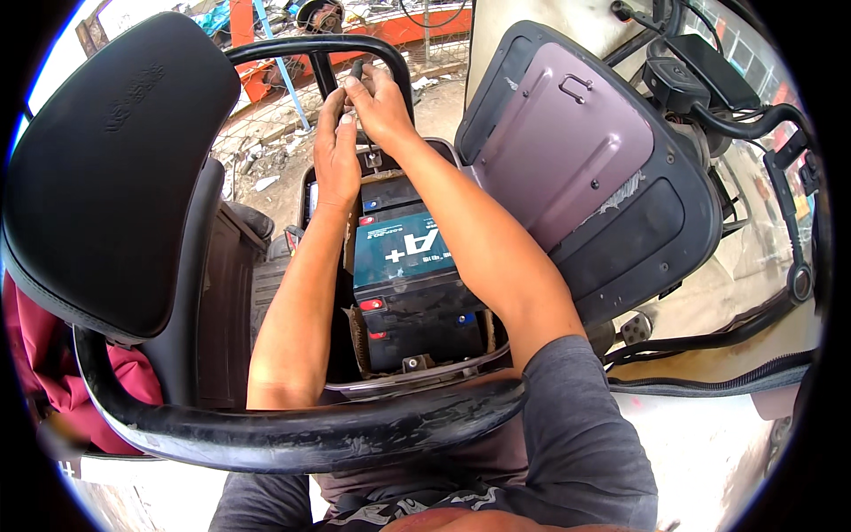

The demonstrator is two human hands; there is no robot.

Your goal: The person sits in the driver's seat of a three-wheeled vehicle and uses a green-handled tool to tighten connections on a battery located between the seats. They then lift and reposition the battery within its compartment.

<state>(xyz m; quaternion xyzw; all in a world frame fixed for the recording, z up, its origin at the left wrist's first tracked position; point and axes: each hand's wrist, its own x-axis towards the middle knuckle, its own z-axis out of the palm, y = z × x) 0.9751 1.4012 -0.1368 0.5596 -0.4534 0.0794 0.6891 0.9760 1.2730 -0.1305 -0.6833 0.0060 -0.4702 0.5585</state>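
Note:
My right hand (383, 111) is closed, its fingertips around a small dark piece (357, 68) whose kind I cannot make out. Close beside it, my left hand (337, 164) has its fingers bent together, and what lies between them is hidden. Both hands are raised over the far end of an open seat box (424, 379). Inside sit several batteries, with a teal-topped battery (390, 244) uppermost in the middle and dark batteries (417, 344) at the near and far ends. Red and blue terminal spots show at their corners. A metal latch (373, 160) is on the box's far rim, below my hands.
The tipped-up seat (567, 133) shows its mauve underside on the right, near the handlebar (753, 124). On the left stands a black padded backrest (124, 168). A thick black rail (328, 434) crosses in front of me, and another rail (310, 44) curves behind my hands.

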